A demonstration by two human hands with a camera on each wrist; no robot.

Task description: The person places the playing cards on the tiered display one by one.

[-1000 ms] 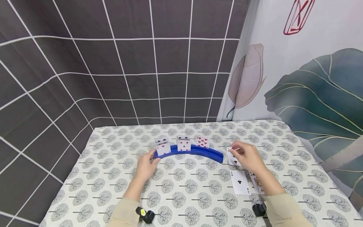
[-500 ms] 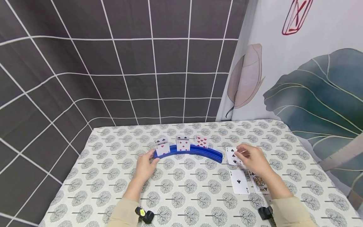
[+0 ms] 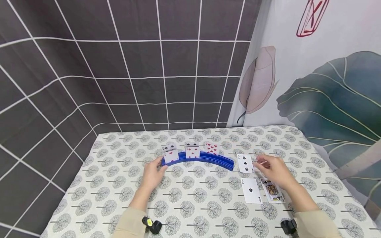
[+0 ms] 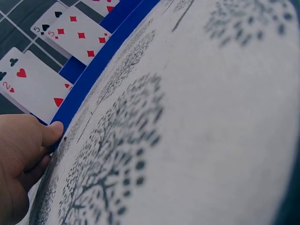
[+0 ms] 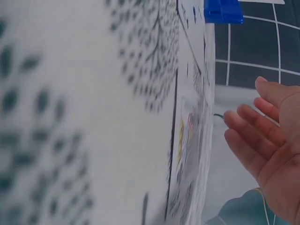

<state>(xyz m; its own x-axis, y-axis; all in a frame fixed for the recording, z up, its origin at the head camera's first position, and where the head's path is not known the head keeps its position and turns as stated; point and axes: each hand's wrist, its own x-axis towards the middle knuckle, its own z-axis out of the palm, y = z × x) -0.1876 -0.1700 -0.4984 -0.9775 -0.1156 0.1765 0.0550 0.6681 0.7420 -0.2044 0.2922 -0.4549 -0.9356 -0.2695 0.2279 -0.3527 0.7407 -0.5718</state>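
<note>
My left hand [image 3: 153,174] grips the left end of a curved blue card holder [image 3: 218,160], thumb [image 4: 55,131] on its front edge. Standing in the holder are a two of hearts [image 4: 40,86] before a clubs card, a five of diamonds [image 4: 77,33] before a five of spades [image 4: 41,27], and another hearts card [image 3: 211,148]. Right of the holder, a three of clubs [image 3: 244,163] lies face up on the cloth. My right hand [image 3: 274,169] hovers just right of that card, fingers loosely bent, holding nothing.
An ace of clubs [image 3: 251,191] and a king of clubs [image 3: 272,191] lie side by side nearer me, the king below my right forearm. A tree-print cloth [image 3: 190,205] covers the table. Dark tiled fabric [image 3: 143,66] rises behind it, and a leaf-print curtain [image 3: 268,132] hangs at right.
My right hand has drawn off the three of clubs to the right, leaving it flat on the cloth. More of the king of clubs shows. My left hand stays on the card holder.
</note>
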